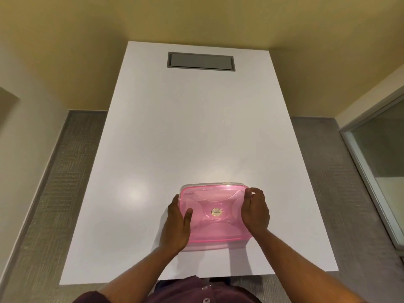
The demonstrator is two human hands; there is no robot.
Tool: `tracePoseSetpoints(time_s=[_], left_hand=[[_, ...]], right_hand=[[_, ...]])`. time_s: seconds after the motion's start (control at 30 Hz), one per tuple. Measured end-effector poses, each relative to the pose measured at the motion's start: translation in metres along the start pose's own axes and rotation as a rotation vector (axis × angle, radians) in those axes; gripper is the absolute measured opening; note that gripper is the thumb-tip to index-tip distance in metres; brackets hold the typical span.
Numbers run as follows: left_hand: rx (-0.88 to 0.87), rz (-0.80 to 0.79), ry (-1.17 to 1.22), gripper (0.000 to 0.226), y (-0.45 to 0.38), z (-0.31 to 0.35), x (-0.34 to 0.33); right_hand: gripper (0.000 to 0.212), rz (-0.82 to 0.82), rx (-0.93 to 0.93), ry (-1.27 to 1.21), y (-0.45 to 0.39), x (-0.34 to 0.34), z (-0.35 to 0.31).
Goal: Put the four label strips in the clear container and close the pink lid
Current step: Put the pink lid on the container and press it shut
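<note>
A clear container (213, 184) stands on the white table near its front edge, with the translucent pink lid (215, 215) lying on top of it. A small gold sticker sits at the lid's centre. My left hand (176, 224) grips the container's left side, thumb resting on the lid. My right hand (255, 212) wraps the right side, fingers curled over the lid's far right corner. No label strips are visible; the lid hides the inside.
The white table (192, 132) stretches away from me, with a grey recessed cable hatch (201, 61) at its far end. Grey carpet lies on both sides. A glass panel (380, 162) stands at the right.
</note>
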State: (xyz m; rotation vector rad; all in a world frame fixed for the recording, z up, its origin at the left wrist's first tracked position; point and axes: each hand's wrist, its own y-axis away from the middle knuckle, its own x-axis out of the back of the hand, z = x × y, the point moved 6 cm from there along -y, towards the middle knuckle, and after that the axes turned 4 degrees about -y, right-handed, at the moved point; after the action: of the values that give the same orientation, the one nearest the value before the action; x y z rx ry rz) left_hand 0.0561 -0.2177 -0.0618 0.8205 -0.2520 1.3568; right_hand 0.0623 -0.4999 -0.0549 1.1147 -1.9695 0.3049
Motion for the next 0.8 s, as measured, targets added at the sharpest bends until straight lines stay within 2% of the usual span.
tracePoseSetpoints(time_s=[0.2, 0.37, 0.47, 0.57, 0.67, 0.73, 0.8], left_hand=[[-0.027, 0.044, -0.005, 0.063, 0.005, -0.006, -0.005], [-0.022, 0.128, -0.093, 0.055, -0.002, -0.009, -0.002], [0.001, 0.208, -0.140, 0.041, -0.010, -0.006, 0.004], [0.019, 0.212, -0.162, 0.048, -0.018, 0.000, 0.009], [0.030, 0.188, -0.176, 0.042, -0.029, 0.005, 0.012], [0.025, 0.159, -0.110, 0.037, -0.042, 0.009, 0.014], [0.034, 0.074, 0.099, 0.035, -0.053, 0.014, 0.012]], right_hand=[[0.041, -0.053, 0.075, 0.027, 0.022, -0.009, 0.011], [0.044, -0.016, 0.099, 0.133, 0.014, -0.010, 0.003], [0.053, 0.008, 0.106, 0.210, 0.007, -0.008, -0.002], [0.064, 0.027, 0.104, 0.254, 0.002, -0.005, -0.004], [0.068, 0.034, 0.085, 0.287, 0.000, -0.005, -0.003], [0.067, 0.032, 0.073, 0.299, -0.002, -0.005, -0.002], [0.064, 0.029, 0.068, 0.295, -0.002, -0.006, 0.000]])
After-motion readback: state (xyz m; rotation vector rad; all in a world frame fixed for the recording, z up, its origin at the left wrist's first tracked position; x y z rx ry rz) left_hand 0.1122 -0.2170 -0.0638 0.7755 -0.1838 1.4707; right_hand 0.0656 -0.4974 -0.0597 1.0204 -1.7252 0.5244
